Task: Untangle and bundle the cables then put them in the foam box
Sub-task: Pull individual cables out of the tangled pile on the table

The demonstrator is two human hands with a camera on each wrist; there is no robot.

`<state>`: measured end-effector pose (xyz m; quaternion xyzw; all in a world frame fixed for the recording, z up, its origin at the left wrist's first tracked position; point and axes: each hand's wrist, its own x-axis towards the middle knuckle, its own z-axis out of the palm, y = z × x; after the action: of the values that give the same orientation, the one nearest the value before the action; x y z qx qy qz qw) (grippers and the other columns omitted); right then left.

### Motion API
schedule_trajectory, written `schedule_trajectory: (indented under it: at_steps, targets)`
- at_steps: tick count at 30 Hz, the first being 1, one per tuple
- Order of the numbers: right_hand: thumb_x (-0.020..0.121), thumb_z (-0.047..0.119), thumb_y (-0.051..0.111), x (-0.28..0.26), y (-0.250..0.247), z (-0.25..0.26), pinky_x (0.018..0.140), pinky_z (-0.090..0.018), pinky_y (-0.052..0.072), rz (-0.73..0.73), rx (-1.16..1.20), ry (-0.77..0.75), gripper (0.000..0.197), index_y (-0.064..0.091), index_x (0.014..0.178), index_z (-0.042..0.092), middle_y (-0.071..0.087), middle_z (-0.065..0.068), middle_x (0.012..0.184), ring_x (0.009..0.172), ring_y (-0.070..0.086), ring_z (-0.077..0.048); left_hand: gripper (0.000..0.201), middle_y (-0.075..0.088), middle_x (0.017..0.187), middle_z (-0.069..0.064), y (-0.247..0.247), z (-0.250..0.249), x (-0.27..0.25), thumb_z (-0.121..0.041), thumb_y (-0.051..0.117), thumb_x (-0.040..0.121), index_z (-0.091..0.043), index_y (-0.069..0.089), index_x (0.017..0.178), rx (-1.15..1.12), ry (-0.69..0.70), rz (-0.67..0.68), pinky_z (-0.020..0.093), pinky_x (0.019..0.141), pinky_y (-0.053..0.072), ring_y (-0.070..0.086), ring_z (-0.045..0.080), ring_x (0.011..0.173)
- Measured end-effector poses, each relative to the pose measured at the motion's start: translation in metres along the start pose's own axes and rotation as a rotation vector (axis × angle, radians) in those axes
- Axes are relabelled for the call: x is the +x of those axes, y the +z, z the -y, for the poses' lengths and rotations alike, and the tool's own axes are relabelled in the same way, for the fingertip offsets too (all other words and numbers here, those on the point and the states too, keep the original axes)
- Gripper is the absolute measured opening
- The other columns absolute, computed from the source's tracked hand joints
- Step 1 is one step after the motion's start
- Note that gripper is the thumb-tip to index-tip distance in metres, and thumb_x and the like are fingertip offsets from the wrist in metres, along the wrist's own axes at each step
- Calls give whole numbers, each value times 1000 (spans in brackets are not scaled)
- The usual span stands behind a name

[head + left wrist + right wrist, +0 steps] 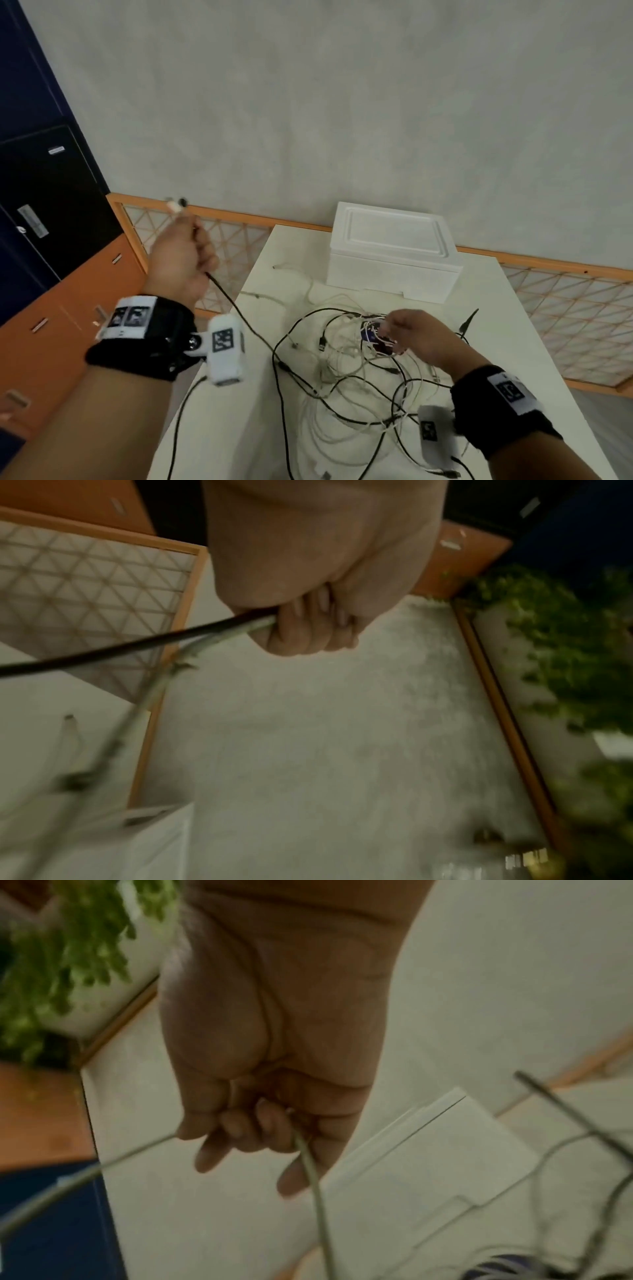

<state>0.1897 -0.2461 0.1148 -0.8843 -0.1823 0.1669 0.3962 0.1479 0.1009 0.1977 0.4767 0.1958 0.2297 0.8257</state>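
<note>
A tangle of black and white cables (356, 373) lies on the white table (219, 428). My left hand (185, 253) is raised off the table's left side, fist closed round a black cable (239, 308) and a white cable (219, 639); their plugs (176, 204) stick out above the fist. The black cable runs taut down into the tangle. My right hand (411, 334) hovers over the pile's far part and pinches a thin white cable (315, 1183). The white foam box (394, 250), lid on, stands at the table's far end.
A wooden-framed lattice screen (565, 308) runs behind the table. Dark and orange cabinets (51, 240) stand to the left. A loose whitish cable (291, 270) lies near the box. Green plants (565, 656) show in the wrist views.
</note>
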Motion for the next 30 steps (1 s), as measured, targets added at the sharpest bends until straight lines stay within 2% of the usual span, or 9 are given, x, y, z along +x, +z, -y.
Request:
schedule_trajectory:
  at_steps: [4, 7, 11, 16, 18, 20, 23, 26, 30]
  targets:
    - [88, 34, 63, 10, 6, 60, 63, -19, 41, -119, -185, -212, 20, 73, 83, 17, 68, 0, 76, 68, 56, -7, 23, 64, 70, -3, 46, 50, -44, -27, 43, 100, -22, 53, 80, 586, -43, 396, 18, 40, 19, 28, 8, 38]
    - [86, 30, 64, 16, 10, 95, 66, -22, 40, -192, -285, -327, 15, 71, 83, 17, 66, 5, 76, 70, 55, -7, 27, 56, 68, 1, 76, 77, -72, -34, 40, 101, -23, 48, 78, 792, -113, 581, 20, 43, 21, 30, 10, 42]
    - [92, 29, 58, 17, 5, 77, 58, -15, 35, -228, -223, -295, 16, 57, 79, 20, 53, 10, 64, 60, 47, 0, 24, 42, 52, -5, 83, 53, -65, -30, 40, 101, -21, 46, 79, 479, -204, 431, 15, 35, 16, 24, 5, 35]
    - [96, 24, 50, 12, 21, -4, 62, -20, 36, -41, -308, -52, 26, 48, 71, 27, 52, 10, 66, 63, 50, -7, 30, 30, 47, -7, 74, -22, -57, -27, 38, 100, -22, 41, 71, 137, 10, 347, 14, 36, 10, 18, 5, 34]
    - [96, 13, 47, 14, 19, -9, 64, -21, 38, -123, -174, -40, 31, 48, 69, 29, 56, 10, 65, 61, 51, -2, 30, 32, 47, -7, 71, -26, -51, -28, 39, 101, -21, 41, 71, 259, 53, 382, 14, 37, 12, 18, 6, 34]
    - [96, 5, 42, 13, 9, 11, 68, -31, 48, -277, 196, -76, 30, 51, 73, 21, 64, 4, 69, 66, 59, -12, 28, 36, 49, -7, 65, -8, -42, -29, 41, 101, -22, 44, 74, 422, 65, 353, 15, 37, 16, 21, 7, 35]
    - [103, 16, 35, 2, -25, 53, 70, -40, 57, -556, 676, -236, 29, 49, 78, 15, 65, -4, 63, 67, 64, -29, 29, 41, 54, -7, 43, 33, -27, -36, 43, 100, -26, 48, 73, 709, 153, 268, 22, 42, 24, 34, 11, 44]
    - [95, 36, 44, -11, -60, 71, 54, -33, 46, -703, 550, -367, 26, 56, 76, 23, 53, -1, 56, 52, 50, -22, 34, 46, 62, 0, 15, 61, -11, -37, 39, 100, -20, 48, 72, 905, 159, 182, 29, 50, 28, 41, 20, 57]
    - [87, 49, 57, -18, -69, 72, 48, -23, 30, -646, 532, -374, 33, 68, 76, 20, 40, 10, 51, 50, 32, -12, 37, 50, 67, 5, -8, 75, 9, -38, 35, 101, -12, 52, 82, 1003, 153, 128, 31, 53, 30, 42, 22, 59]
